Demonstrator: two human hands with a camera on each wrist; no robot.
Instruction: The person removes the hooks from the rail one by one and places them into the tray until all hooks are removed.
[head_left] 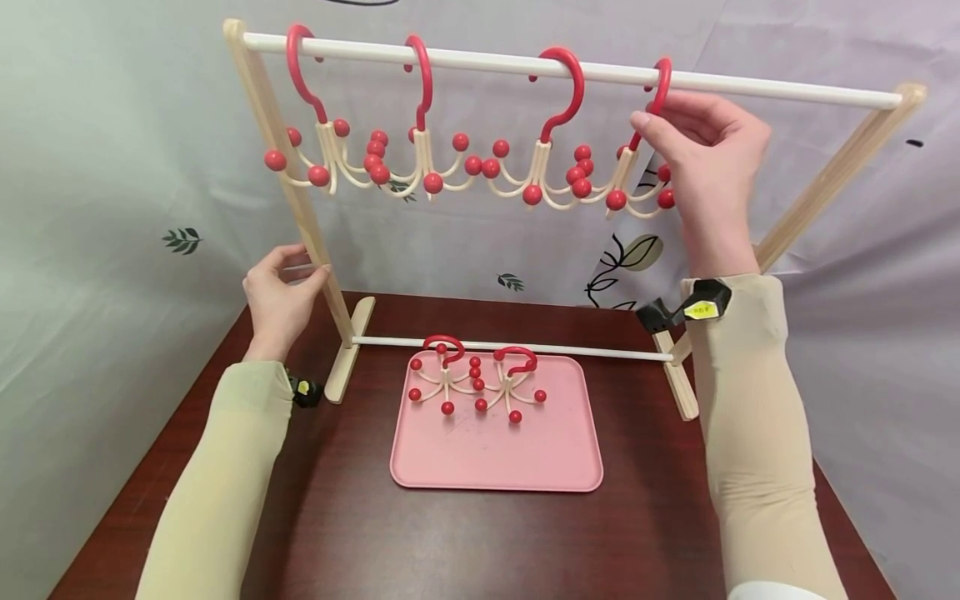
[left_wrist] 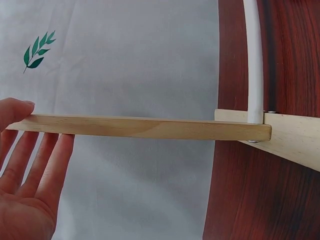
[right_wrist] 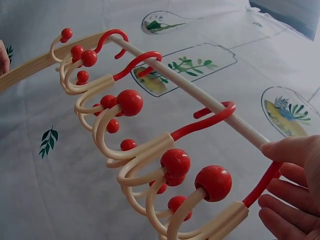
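My right hand [head_left: 716, 162] pinches the red hook of the rightmost hanger [head_left: 622, 175], which hangs on the white top rail [head_left: 480, 58] of a wooden rack. In the right wrist view, the thumb and fingers stand on either side of that hook [right_wrist: 261, 186], just below the rail. Lower down, my left hand [head_left: 279, 292] grips the rack's left wooden post [head_left: 307, 212]. The left wrist view shows the thumb on one face of this post [left_wrist: 145, 127] and the fingertips against the opposite face. Other octopus-shaped hangers with red ball tips, such as the leftmost one [head_left: 330, 150], hang along the rail.
On the dark red-brown table [head_left: 480, 542] lies a pink tray [head_left: 495, 462] bearing two more hangers [head_left: 446, 379]. Behind it runs the rack's white lower bar [head_left: 600, 350]. Wooden feet [head_left: 349, 350] stand at both sides, and a patterned pale cloth [head_left: 450, 250] hangs behind.
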